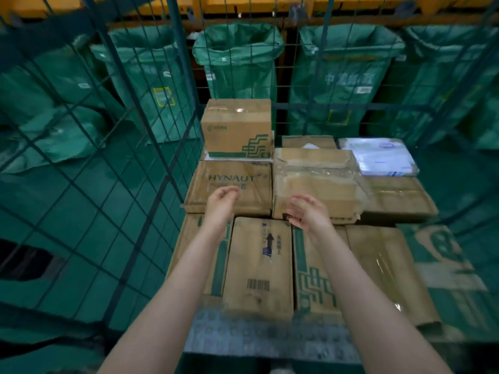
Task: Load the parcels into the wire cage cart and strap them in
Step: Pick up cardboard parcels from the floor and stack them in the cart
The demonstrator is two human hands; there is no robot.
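Note:
Several cardboard parcels lie packed inside the green wire cage cart (172,147). A box with a green logo (237,128) stands on top at the back left. In front of it lies a flat HYNAUT box (251,182), and beside that a taped box (318,174). A white plastic mailer (378,156) sits at the back right. A long box with a barcode (259,265) lies nearest me. My left hand (221,203) hovers over the HYNAUT box with loosely curled fingers, holding nothing. My right hand (307,211) hovers over the taped box, fingers relaxed and empty.
Green mail sacks (237,58) hang open behind the cage's back mesh, and more green sacks (67,125) lie beyond the left wall. Another cardboard box (388,265) and a green printed parcel (445,255) fill the right front of the cart.

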